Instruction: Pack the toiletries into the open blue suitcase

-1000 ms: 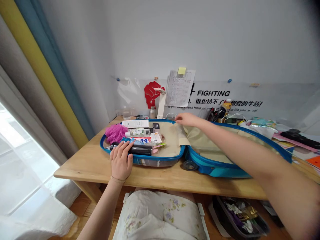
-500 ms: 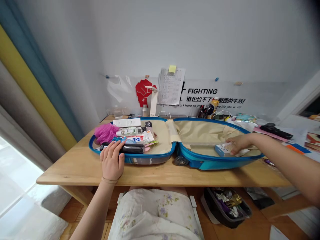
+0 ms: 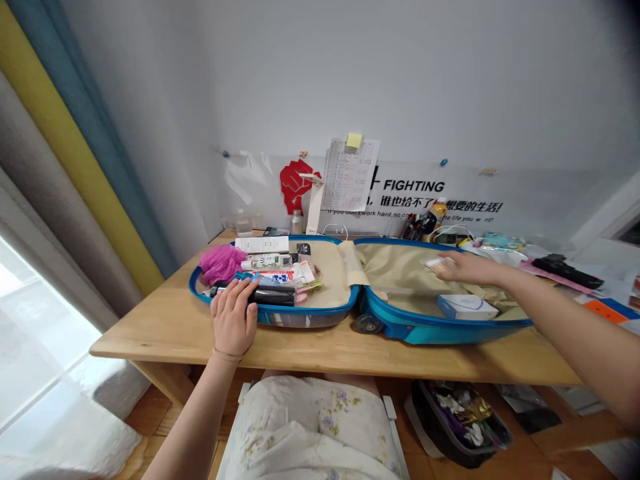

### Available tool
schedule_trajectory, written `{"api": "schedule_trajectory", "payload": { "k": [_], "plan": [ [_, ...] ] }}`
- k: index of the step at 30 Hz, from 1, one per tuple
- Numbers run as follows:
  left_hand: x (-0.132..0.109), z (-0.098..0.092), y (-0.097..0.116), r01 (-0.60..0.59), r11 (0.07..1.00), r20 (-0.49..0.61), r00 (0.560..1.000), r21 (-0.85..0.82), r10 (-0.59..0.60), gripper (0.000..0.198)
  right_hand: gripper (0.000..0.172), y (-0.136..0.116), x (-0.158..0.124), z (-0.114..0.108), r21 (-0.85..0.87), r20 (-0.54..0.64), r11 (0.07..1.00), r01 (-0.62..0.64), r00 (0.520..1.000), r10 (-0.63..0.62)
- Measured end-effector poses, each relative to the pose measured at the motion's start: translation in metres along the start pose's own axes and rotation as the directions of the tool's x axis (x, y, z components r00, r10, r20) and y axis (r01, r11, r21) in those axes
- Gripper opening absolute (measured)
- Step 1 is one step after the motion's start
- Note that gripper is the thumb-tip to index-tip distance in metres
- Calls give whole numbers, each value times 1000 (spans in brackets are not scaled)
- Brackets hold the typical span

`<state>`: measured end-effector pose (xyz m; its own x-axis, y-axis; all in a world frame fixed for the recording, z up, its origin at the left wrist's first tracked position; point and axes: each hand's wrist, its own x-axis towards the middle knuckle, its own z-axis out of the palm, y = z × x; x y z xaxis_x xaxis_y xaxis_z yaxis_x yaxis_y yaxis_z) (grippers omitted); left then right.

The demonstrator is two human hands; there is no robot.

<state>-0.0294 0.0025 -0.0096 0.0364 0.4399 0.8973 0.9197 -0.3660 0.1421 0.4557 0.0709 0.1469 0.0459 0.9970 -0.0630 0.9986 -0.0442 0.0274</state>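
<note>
A blue suitcase (image 3: 324, 311) lies spread open on the wooden desk. In its right half, my right hand (image 3: 456, 268) is closed on a small pack of what look like cotton swabs (image 3: 436, 265), raised above the beige lining. Below that hand, a blue and white box (image 3: 467, 307) lies near the front rim. My left hand (image 3: 235, 319) rests over the left half's front rim, fingers stretched onto a black cylinder (image 3: 275, 295). Around it are a pink mesh bundle (image 3: 221, 264), a clear bottle (image 3: 267, 262), a long white box (image 3: 263, 245) and a toothpaste-like package (image 3: 276, 277).
Behind the suitcase stand a white lamp (image 3: 315, 208), a small metallic bottle (image 3: 297, 221) and a yellow-labelled bottle (image 3: 436, 217). Clutter with a black object (image 3: 567, 269) covers the desk's right end. A filled bin (image 3: 460, 427) stands underneath.
My right hand has moved up and left from the blue and white box, which now shows fully, and carries the small pack. My left hand keeps its place on the rim. The view shifted slightly.
</note>
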Motion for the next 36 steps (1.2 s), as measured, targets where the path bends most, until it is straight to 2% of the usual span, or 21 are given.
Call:
{"api": "schedule_trajectory", "payload": {
  "k": [2,4,6,8,11,14,17,24,26,28,31,33,36],
  "plan": [
    [0,0,0,0,1000,-2,1000,3,0,42,73,-37,1,-13,36,-72,990,139,988,-137],
    [0,-1,1,2,1000,0,1000,1,-2,42,81,-82,2,-20,55,-125,953,297,949,-288],
    [0,-1,1,6,1000,8,1000,-5,-6,42,86,-131,4,-21,89,-175,849,521,847,-501],
    [0,-1,1,15,1000,21,1000,-12,-15,43,84,-176,7,-16,125,-194,749,650,757,-624],
    [0,-1,1,33,999,36,999,-16,-32,43,76,-225,16,-1,167,-201,679,715,699,-686],
    [-1,-1,1,41,999,39,998,-12,-40,43,68,-249,26,17,220,-151,594,774,629,-763],
    [-2,0,1,36,999,32,999,-6,-36,43,56,-256,33,30,267,-102,523,810,563,-820],
    [-1,0,2,48,999,58,997,17,-48,47,28,-266,31,41,278,-52,441,853,472,-880],
    [-1,-1,2,53,998,62,997,18,-54,48,28,-264,28,36,271,-81,444,854,480,-874],
    [-2,-1,2,59,998,66,996,20,-60,49,31,-254,29,26,264,-122,466,844,509,-852],
    [-2,0,2,63,998,71,995,24,-65,49,39,-213,34,4,254,-198,531,808,581,-790],
    [-2,0,2,54,998,64,996,21,-56,49,43,-169,39,-10,234,-232,644,728,686,-690],
    [-2,0,1,43,999,52,998,14,-44,48,40,-92,40,-18,149,-196,884,443,889,-413]
  ]
}}
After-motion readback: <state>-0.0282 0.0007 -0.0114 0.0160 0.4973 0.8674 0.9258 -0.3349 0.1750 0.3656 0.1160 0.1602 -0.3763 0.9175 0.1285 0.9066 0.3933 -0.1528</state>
